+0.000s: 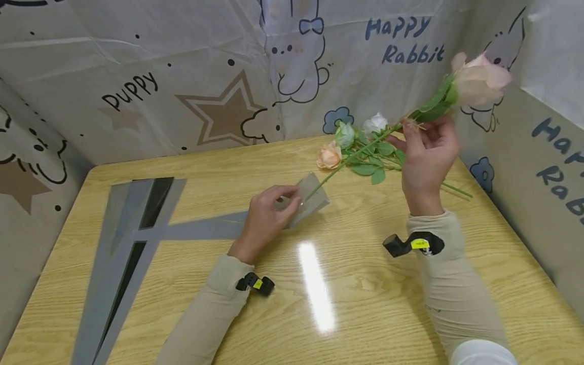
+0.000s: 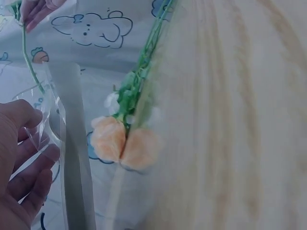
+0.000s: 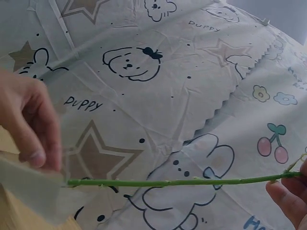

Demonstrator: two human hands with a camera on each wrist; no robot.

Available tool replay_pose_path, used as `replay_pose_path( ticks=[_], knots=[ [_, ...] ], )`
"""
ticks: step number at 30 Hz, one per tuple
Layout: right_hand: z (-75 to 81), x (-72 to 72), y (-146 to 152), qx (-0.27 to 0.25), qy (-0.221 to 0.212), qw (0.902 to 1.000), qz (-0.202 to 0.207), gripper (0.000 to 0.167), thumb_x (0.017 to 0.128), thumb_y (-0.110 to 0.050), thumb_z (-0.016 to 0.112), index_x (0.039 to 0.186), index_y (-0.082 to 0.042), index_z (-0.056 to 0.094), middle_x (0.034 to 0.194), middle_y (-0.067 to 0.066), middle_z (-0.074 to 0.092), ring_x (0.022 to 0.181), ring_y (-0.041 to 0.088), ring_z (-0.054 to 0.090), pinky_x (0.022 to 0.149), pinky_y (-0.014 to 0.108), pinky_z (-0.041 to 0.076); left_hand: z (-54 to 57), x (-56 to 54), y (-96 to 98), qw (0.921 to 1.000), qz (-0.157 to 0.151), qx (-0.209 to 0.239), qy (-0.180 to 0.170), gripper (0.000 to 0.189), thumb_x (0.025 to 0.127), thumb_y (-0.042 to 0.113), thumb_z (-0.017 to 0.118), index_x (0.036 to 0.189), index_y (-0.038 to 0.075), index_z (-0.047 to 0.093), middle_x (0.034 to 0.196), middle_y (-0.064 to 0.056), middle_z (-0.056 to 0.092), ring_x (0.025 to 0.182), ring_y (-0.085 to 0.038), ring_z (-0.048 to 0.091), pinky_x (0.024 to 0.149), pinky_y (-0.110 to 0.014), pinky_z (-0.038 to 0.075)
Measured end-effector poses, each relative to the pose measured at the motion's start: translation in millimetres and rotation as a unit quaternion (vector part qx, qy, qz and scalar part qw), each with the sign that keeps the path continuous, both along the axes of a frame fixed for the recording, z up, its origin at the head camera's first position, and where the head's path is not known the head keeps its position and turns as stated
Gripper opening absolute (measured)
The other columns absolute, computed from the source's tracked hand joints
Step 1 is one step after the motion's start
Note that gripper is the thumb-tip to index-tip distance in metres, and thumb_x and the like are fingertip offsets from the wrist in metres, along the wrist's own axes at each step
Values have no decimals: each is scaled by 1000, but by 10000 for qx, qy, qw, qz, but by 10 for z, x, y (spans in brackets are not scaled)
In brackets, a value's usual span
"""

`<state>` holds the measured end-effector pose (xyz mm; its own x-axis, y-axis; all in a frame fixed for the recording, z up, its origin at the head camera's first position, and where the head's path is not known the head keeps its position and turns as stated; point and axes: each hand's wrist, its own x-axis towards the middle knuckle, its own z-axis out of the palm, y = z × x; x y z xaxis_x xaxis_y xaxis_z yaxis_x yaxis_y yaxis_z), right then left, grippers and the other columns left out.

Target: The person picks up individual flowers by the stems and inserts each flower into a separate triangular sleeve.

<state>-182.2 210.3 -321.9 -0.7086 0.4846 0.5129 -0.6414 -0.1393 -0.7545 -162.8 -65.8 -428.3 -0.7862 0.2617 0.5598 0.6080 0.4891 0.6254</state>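
Right hand point(image 1: 429, 147) pinched the pink rose point(image 1: 483, 81) by its stem, tip at the clear sleeve point(image 1: 316, 205) that the left hand point(image 1: 269, 218) gripped. Risk judged likeliest: an angled push snagging, crumpling the flimsy sleeve.

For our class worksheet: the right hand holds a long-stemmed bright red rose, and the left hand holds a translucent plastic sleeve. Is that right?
The colour is wrong: the long-stemmed rose in the right hand is pale pink, not red, as the head view shows.
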Motion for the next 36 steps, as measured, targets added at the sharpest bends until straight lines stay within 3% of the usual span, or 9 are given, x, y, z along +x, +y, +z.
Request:
replay_pose_path(
  ticks=[5, 11, 22, 36],
  knots=[
    [-54, 6, -92, 406, 101, 9991, 4, 20, 98, -1, 66, 117, -5, 65, 99, 5, 68, 88, 19, 74, 72, 29, 65, 64, -2, 3, 9996, -52, 258, 71, 20, 93, 11, 77, 110, 1, 76, 104, -15, 80, 93, -24, 76, 79, -36, 63],
    [-129, 14, -188, 499, -52, 9986, 174, 19, 98, -1, 65, 116, -8, 64, 101, 4, 66, 89, 18, 73, 75, 29, 65, 96, 10, 2, 9997, -44, 206, 104, 19, 93, 11, 76, 110, 1, 77, 104, -14, 80, 93, -24, 76, 79, -36, 63],
    [-211, 41, -383, 369, -399, 9966, 612, 22, 97, 4, 66, 115, -10, 64, 100, 3, 67, 83, 15, 75, 77, 28, 65, 109, 27, -4, 9996, -33, 276, 49, 20, 93, 12, 77, 109, 0, 77, 103, -15, 80, 92, -25, 76, 79, -36, 63],
    [-266, 46, -455, 424, -671, 9938, 780, 23, 97, 4, 64, 115, -10, 63, 100, 2, 67, 86, 13, 75, 79, 28, 65, 160, 44, -7, 9992, 48, 369, 119, 19, 93, 14, 77, 108, 1, 77, 100, -13, 80, 90, -24, 76, 78, -38, 63]
  ],
)
